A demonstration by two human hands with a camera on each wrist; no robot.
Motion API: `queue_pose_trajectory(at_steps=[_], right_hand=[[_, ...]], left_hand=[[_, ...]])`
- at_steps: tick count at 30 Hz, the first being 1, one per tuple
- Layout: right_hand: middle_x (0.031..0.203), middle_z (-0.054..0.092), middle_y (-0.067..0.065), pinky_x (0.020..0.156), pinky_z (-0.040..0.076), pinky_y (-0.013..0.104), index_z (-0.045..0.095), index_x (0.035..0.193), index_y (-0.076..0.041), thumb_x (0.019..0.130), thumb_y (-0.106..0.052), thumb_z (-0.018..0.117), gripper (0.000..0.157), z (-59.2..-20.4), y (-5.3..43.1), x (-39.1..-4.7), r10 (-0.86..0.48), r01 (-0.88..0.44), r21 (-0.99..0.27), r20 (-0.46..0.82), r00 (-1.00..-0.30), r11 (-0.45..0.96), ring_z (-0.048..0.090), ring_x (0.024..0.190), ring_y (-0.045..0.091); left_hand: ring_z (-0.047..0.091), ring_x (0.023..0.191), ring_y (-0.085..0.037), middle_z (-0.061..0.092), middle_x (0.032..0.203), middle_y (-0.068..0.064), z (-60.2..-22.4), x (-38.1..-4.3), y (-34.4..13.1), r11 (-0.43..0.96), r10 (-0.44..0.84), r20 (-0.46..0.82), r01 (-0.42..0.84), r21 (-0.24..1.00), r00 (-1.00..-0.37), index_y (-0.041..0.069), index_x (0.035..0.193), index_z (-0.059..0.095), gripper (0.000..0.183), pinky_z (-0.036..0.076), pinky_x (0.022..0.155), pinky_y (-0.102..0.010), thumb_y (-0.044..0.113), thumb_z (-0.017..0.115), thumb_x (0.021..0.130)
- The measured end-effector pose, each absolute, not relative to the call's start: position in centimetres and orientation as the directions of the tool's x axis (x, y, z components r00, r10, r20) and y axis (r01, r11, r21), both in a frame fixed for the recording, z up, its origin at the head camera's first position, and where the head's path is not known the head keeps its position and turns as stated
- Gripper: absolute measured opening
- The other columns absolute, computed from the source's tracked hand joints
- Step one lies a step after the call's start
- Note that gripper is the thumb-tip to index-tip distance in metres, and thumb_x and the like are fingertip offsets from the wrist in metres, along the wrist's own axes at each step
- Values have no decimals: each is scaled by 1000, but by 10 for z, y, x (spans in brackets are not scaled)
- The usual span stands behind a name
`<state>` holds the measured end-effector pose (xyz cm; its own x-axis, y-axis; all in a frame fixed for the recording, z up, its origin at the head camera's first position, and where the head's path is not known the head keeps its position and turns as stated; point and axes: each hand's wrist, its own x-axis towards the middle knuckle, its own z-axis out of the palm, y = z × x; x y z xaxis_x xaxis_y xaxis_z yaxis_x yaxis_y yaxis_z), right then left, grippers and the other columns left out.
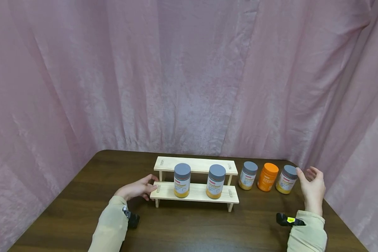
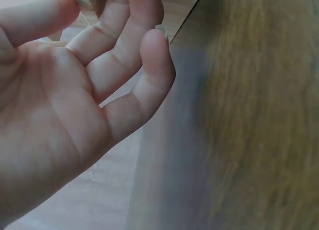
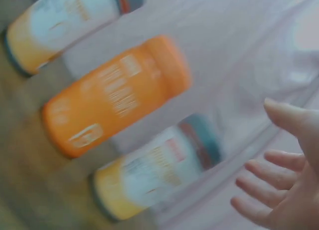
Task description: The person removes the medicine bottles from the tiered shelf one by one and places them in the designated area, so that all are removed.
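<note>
A two-tier wooden rack (image 1: 194,191) stands on the table, and my left hand (image 1: 138,188) pinches the left end of its lower board. The left wrist view shows the thumb and curled fingers of that hand (image 2: 75,90) at a wooden edge (image 2: 89,0). Two grey-lidded jars, one left (image 1: 182,182) and one right (image 1: 215,182), are upright on the lower board. My right hand (image 1: 313,187) is beside the rightmost grey-lidded jar (image 1: 286,180); in the right wrist view its fingers (image 3: 269,185) are spread and hold nothing.
Right of the rack, an orange jar (image 1: 267,177) stands between another grey-lidded jar (image 1: 247,176) and the rightmost one. The rack's upper board (image 1: 195,165) is behind the lower one. Pink curtains (image 1: 189,77) hang around the dark wooden table (image 1: 189,227).
</note>
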<state>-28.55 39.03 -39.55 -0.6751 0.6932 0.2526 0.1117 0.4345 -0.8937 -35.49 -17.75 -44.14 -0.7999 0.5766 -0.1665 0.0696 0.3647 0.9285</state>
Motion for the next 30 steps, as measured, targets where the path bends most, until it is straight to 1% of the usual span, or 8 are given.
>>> queue_pose_trajectory(at_steps=[2,5,8,11,13,15,18,30], right_hand=[[138,53,21,88,38,14,44,140,-5,94,-43,57,61,-383,386,-280,687,119,-863,298,-663,490,52,93,-14],[125,64,17,73,33,8,56,130,-6,94,-42,57,50,-361,373,-271,653,116,-809,371,-661,577,32,69,-27],[95,68,-13,69,34,6,62,121,-8,93,-38,61,41,-342,355,-264,602,62,-774,437,-668,630,36,68,-28],[79,51,-34,69,35,2,65,118,-9,93,-35,63,36,-328,337,-262,542,-5,-753,479,-691,658,41,70,-27],[82,60,-27,69,36,1,65,117,-8,93,-33,63,35,-324,327,-261,488,-51,-730,505,-712,681,42,71,-28],[92,71,-8,69,36,0,65,117,-7,94,-31,62,34,-322,318,-261,433,-87,-707,521,-735,702,41,73,-28],[108,71,19,69,36,0,64,117,-5,96,-29,60,33,-322,307,-261,353,-135,-666,543,-762,734,40,74,-28],[93,74,12,74,41,3,68,106,-7,100,-29,54,27,-329,268,-278,90,-332,-570,587,-805,752,61,78,-9]], left_hand=[[60,76,-14,65,91,-5,-440,-355,-178,368,576,-164,76,927,-801,-1,128,31,41,49,68,-32,20,51,99],[61,74,-15,65,88,-5,-439,-355,-178,377,570,-163,80,923,-805,0,128,31,41,49,68,-32,20,52,99],[63,72,-17,66,86,-4,-440,-355,-177,379,569,-163,81,922,-806,0,127,31,41,49,67,-33,20,52,99],[63,71,-18,67,85,-3,-441,-354,-177,370,575,-160,80,926,-802,0,126,31,39,48,67,-32,20,52,99],[63,70,-17,67,83,-3,-441,-354,-177,365,579,-161,77,928,-799,0,125,31,38,48,66,-31,19,51,99],[63,69,-17,67,82,-2,-440,-353,-177,367,582,-161,81,927,-797,0,125,31,38,48,66,-31,19,51,99],[63,68,-16,67,82,-3,-439,-352,-176,380,577,-169,79,921,-799,1,126,31,38,48,66,-31,20,51,99],[63,68,-17,68,85,-6,-439,-351,-176,383,570,-161,87,920,-806,0,127,31,39,49,66,-32,20,52,99]])
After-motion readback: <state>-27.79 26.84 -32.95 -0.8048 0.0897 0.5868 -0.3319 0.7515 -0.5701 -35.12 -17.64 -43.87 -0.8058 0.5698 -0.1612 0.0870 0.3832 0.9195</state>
